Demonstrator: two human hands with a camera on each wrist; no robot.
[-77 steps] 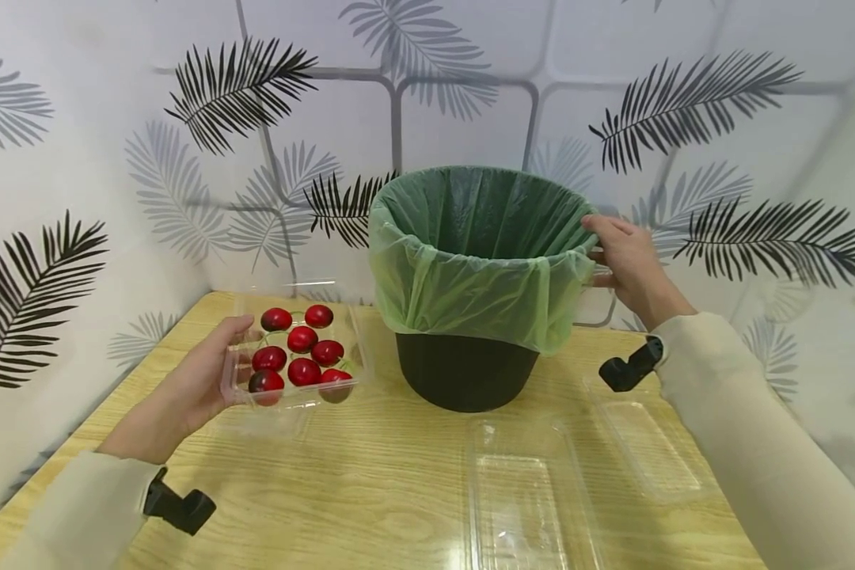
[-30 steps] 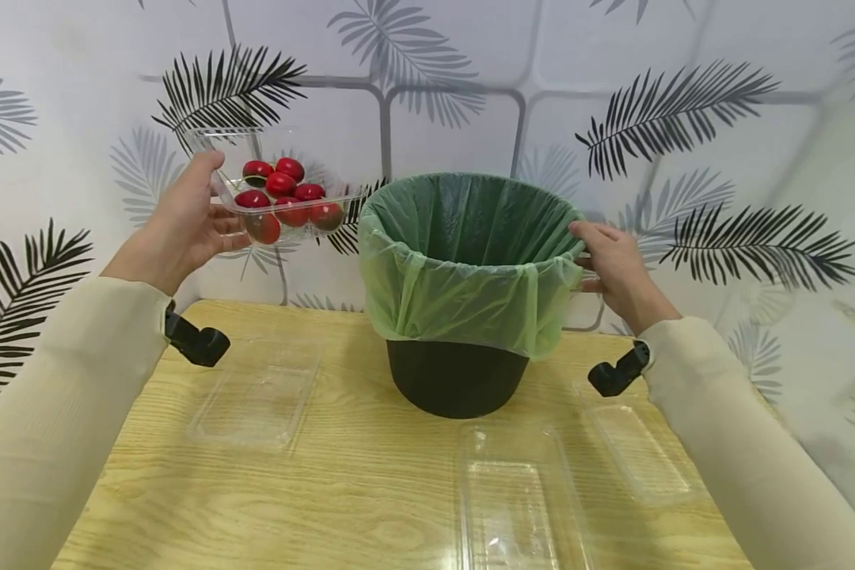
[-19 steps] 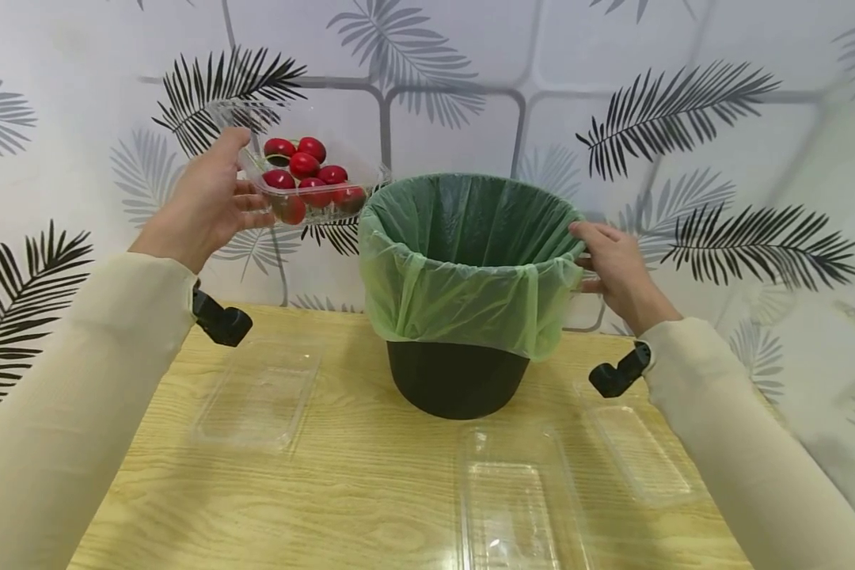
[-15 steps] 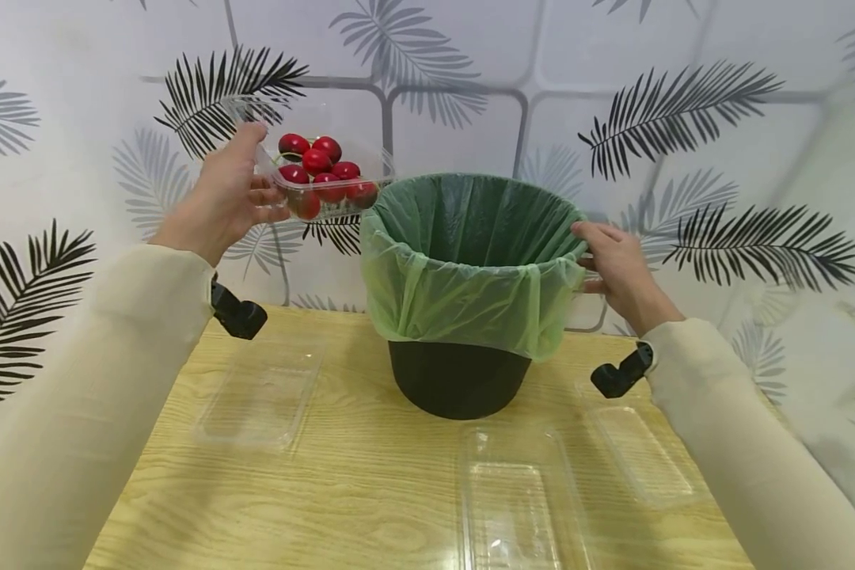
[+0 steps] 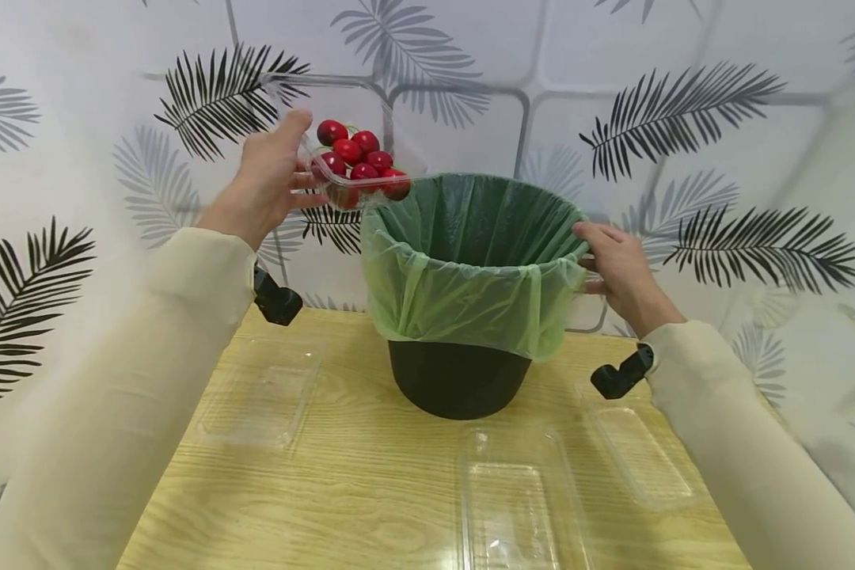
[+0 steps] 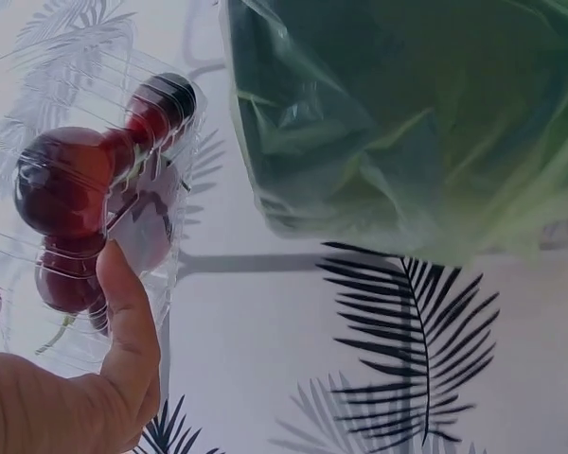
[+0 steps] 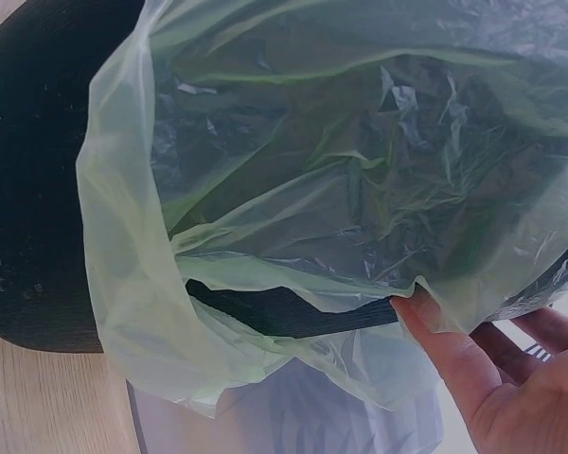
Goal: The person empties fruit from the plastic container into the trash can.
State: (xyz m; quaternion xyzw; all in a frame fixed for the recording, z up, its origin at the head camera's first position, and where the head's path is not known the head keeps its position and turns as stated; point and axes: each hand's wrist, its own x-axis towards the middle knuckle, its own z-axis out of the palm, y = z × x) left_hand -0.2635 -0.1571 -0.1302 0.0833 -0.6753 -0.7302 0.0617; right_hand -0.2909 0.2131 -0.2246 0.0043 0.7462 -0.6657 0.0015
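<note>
My left hand (image 5: 264,178) holds a clear plastic container (image 5: 385,183) by its left side, tilted toward the bin. Several dark red cherries (image 5: 347,150) with green stems lie inside it. The container is raised off the table, its right corner overlapping the bin's left rim in the head view. A black trash bin (image 5: 459,384) stands upright, lined with a green bag (image 5: 470,301) folded down over its rim. My right hand (image 5: 623,265) grips the bin's right rim through the bag, the thumb on the edge; some fingers are hidden behind the bag (image 7: 360,180).
An empty-looking clear tray (image 5: 256,396) lies on the wooden table (image 5: 370,491) at left. Two more clear trays, one in front (image 5: 513,507) and one at right (image 5: 641,451), lie near the bin. A leaf-patterned wall (image 5: 442,47) rises close behind.
My left hand has lifted the container of cherries from low at left, then carried it right to beside the bin's rim, uncovering the left tray. My right hand stays on the rim.
</note>
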